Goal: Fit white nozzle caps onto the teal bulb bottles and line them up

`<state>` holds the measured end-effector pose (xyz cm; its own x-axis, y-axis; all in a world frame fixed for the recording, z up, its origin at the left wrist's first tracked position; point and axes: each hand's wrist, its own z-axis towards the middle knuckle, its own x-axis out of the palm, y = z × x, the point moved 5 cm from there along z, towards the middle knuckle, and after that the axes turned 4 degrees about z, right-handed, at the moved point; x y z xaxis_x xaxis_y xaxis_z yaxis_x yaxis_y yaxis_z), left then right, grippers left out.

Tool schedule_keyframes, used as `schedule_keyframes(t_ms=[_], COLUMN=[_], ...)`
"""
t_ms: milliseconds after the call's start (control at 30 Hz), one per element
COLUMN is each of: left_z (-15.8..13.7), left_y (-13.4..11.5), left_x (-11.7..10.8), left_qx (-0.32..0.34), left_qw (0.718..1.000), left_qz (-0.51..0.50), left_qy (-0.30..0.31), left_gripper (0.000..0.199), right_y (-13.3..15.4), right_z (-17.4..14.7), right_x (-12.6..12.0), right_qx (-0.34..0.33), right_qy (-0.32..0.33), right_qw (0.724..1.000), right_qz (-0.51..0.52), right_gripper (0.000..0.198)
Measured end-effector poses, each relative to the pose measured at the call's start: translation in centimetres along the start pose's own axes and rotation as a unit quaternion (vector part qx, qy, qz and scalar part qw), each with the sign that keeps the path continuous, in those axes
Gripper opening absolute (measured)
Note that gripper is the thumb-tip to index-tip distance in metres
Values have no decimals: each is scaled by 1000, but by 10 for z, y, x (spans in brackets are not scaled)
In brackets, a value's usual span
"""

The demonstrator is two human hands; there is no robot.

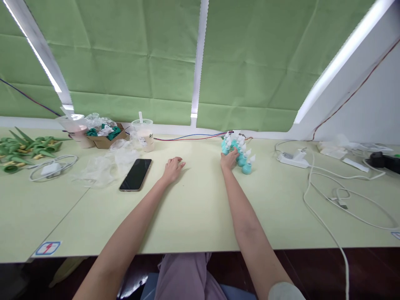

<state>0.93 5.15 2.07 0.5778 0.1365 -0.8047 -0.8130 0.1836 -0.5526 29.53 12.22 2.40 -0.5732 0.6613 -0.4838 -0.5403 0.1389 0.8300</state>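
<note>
Several small round teal pieces with pointed white tips (pixel 246 168) stand bunched on the table toward the back, right of the middle. My right hand (pixel 229 159) is at the near left side of this bunch, its fingers curled against one of the teal pieces. The hand hides part of that piece. To the left, my left hand (pixel 173 168) rests on the tabletop with its fingers loosely bent and apart, holding nothing. A black phone (pixel 136 175) lies flat, just left of this hand.
Behind the phone are a crumpled clear plastic bag (pixel 109 164), a drink cup with a straw (pixel 145 137), a cardboard box (pixel 106 141) and another cup (pixel 79 132). Green plant-like pieces (pixel 28 146) lie far left. A power strip (pixel 293 159) and white cables (pixel 308 196) spread right.
</note>
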Motion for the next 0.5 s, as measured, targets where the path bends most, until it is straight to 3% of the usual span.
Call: schedule_keyframes(t_ms=[167,300,400,500], left_z=[-1,-8,-25,-64], left_y=[3,-7,-41,-106], left_x=[-2,-14,-24,-21], left_qx=[9,79,169,268], left_qw=[999,990,972,955], left_qz=[-23,-12,23,12], left_qy=[-31,-119,-162,-129], left_gripper=[37,37,33,29], right_y=[23,28,24,23], right_z=[-24,-66,-104,-130], right_x=[-7,-4,-4,-9], right_qx=[-128,-182,-235,-315], right_qy=[9,145,292,368], right_qw=[992,972,927,873], right_qz=[14,14,-16,-56], right_gripper=[50,28,18,6])
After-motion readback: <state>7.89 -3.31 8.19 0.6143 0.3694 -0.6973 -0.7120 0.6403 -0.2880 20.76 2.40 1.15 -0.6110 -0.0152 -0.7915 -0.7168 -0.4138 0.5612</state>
